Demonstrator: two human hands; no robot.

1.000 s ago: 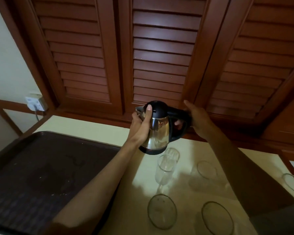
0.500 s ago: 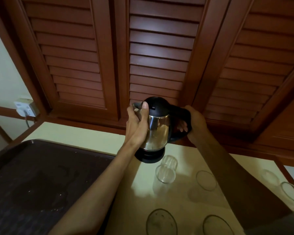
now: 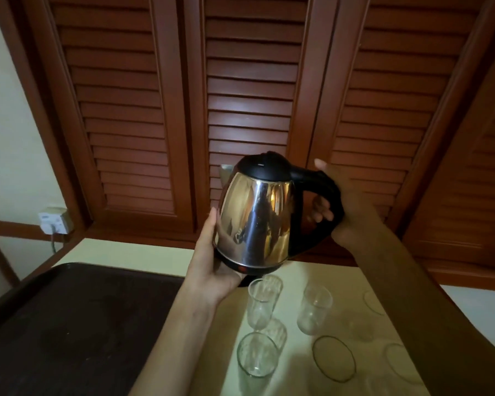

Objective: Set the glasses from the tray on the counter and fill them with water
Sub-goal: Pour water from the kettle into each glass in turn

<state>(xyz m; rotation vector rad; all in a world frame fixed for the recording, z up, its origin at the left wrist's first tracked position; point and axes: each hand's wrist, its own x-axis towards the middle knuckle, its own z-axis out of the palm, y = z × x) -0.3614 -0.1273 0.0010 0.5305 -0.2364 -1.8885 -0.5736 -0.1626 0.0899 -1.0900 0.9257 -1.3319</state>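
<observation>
A steel kettle (image 3: 257,221) with a black lid and handle hangs in the air above the cream counter (image 3: 292,367), spout pointing left. My right hand (image 3: 337,207) is wrapped around its black handle. My left hand (image 3: 212,270) cups its lower left side and base. Under the kettle stand several clear glasses: one (image 3: 262,302) right below the base, another (image 3: 313,311) to its right, a nearer one (image 3: 256,357) in front, and a fourth glass rim (image 3: 334,358) further right. All look empty. The dark brown tray (image 3: 69,324) lies to the left with nothing on it.
Brown louvred cabinet doors (image 3: 249,95) rise right behind the counter. A white wall socket (image 3: 53,220) with a cable sits at the left, above the tray's far corner. More glass rims show faintly at the right beside my forearm.
My left hand slid from the kettle's upper side and lid down to its base. The kettle now looms larger and higher in view, and the view has tilted, showing more of the glasses.
</observation>
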